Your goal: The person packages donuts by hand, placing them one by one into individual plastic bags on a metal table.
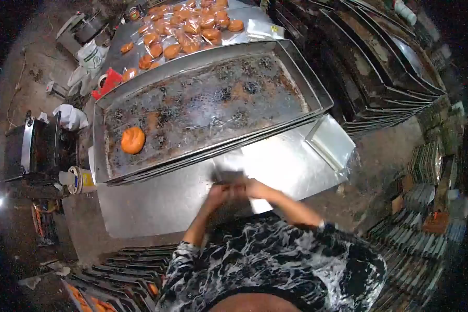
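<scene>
My left hand (219, 194) and my right hand (255, 189) are close together in front of my body, over the near edge of the metal table (156, 203). Both are closed around a dark, blurred thing (228, 176) that motion smears too much to name. Beyond them a deep baking tray (213, 99) sits on top of other trays. One round orange-brown bun (133, 140) lies at its left end, apart from my hands. A stack of clear plastic bags (332, 143) lies to the right on the table.
Behind the tray, many buns in clear wrappers (187, 31) are heaped on the table, with a red item (107, 83) beside them. Large dark trays (369, 57) stack up at right. A white bucket (80, 179) stands left. More racks of trays (125, 275) are near me.
</scene>
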A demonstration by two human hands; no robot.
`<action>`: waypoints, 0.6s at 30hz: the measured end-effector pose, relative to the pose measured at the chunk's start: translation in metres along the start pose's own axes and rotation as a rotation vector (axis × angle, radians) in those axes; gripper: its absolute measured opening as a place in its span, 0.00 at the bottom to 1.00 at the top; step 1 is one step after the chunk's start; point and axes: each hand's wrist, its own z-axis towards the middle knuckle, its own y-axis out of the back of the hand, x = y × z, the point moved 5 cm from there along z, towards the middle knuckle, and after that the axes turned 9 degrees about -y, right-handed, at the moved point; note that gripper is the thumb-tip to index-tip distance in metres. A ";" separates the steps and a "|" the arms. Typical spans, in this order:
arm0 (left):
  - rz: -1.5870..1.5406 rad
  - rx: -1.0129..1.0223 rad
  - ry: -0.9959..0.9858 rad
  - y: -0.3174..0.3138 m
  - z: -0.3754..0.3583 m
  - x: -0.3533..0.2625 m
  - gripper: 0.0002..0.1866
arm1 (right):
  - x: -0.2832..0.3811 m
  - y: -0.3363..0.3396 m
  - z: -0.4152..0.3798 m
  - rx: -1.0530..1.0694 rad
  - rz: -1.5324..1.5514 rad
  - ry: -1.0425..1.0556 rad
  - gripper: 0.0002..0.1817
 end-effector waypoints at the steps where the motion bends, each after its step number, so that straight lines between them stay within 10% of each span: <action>1: -0.136 -0.066 0.154 0.004 -0.002 -0.008 0.17 | -0.029 -0.014 -0.010 0.010 -0.128 0.316 0.12; 5: -0.333 -0.368 -0.042 -0.008 0.003 -0.089 0.14 | -0.046 0.006 -0.017 -0.151 -0.131 0.118 0.14; 13: -0.741 -0.412 0.189 -0.006 0.009 -0.071 0.13 | -0.022 0.011 -0.068 -0.415 0.009 0.098 0.11; 18: -0.103 -0.342 -0.364 -0.002 0.006 -0.121 0.09 | -0.010 0.012 -0.081 -0.789 -0.062 0.014 0.12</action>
